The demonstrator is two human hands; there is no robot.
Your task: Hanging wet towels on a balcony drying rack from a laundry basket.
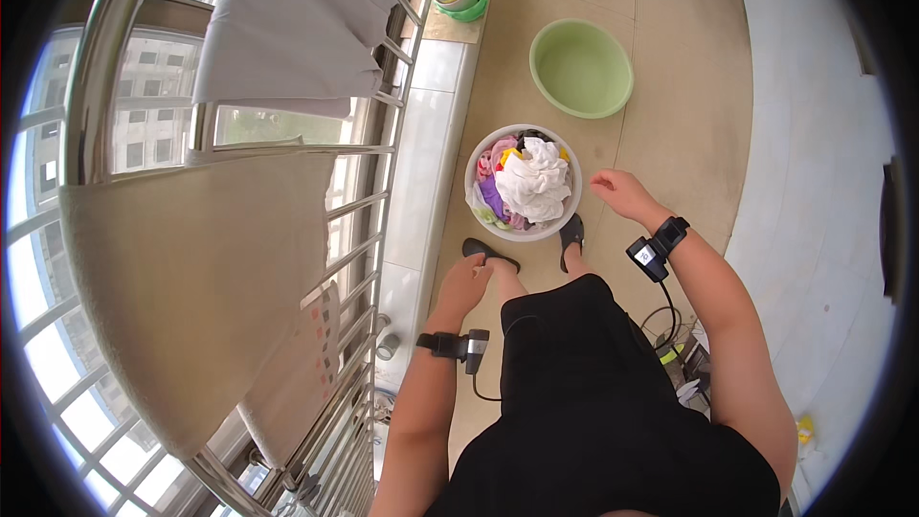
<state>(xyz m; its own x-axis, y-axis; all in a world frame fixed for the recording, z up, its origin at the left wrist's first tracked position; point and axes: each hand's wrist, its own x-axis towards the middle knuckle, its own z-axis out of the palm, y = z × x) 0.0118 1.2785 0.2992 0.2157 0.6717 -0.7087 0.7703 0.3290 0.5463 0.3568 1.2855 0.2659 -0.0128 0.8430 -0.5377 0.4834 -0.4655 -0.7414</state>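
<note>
A round white basin (474, 212) stands on the floor before me, heaped with laundry. A crumpled white cloth (533, 179) tops the heap, with a purple cloth (492, 195) and pink garments (502, 148) beside it. My right hand (623, 192) hovers just right of the basin, its fingers loosely curled around nothing. Lower left of the basin, over my dark slipper, is my left hand (463, 286), also loosely curled and apart from the laundry. Beyond the basin sits a light green tub (581, 72) with nothing in it.
Along the left runs a metal railing (359, 205) by the windows, hung with a grey cloth (294, 29) and a beige towel (201, 280). A green bowl (474, 11) holding a cup and a bottle rests on the ledge. A white wall (811, 194) borders the right.
</note>
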